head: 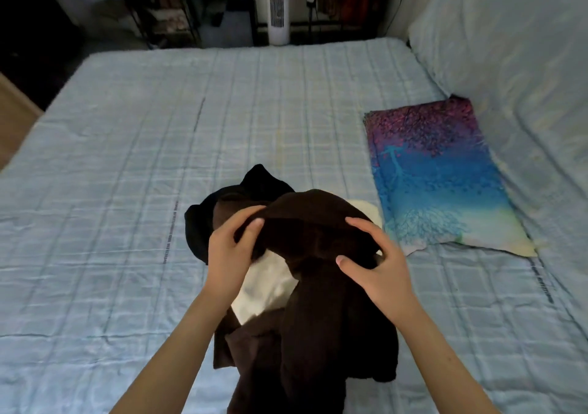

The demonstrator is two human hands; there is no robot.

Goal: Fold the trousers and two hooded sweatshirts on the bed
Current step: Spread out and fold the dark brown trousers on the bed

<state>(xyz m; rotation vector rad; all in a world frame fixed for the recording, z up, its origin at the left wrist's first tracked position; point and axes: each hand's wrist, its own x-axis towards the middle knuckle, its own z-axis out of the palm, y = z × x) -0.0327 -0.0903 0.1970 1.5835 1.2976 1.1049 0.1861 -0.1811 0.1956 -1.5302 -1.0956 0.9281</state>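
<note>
A heap of clothes lies in the middle of the bed (127,159). A dark brown garment (318,318) is on top and hangs toward me. My left hand (230,248) grips its upper left edge, fingers curled round the cloth. My right hand (372,261) holds the brown cloth on the right with thumb and fingers spread over it. Under it lies a cream white garment (267,283), and behind that a black garment (254,181). Which of them are the trousers or the sweatshirts I cannot tell.
A pillow (439,175) with a purple and blue print lies to the right of the heap. A pale blue cover (509,47) rises along the right side. Beyond the bed's far edge stand a white tower fan (278,6) and dark metal racks (152,9).
</note>
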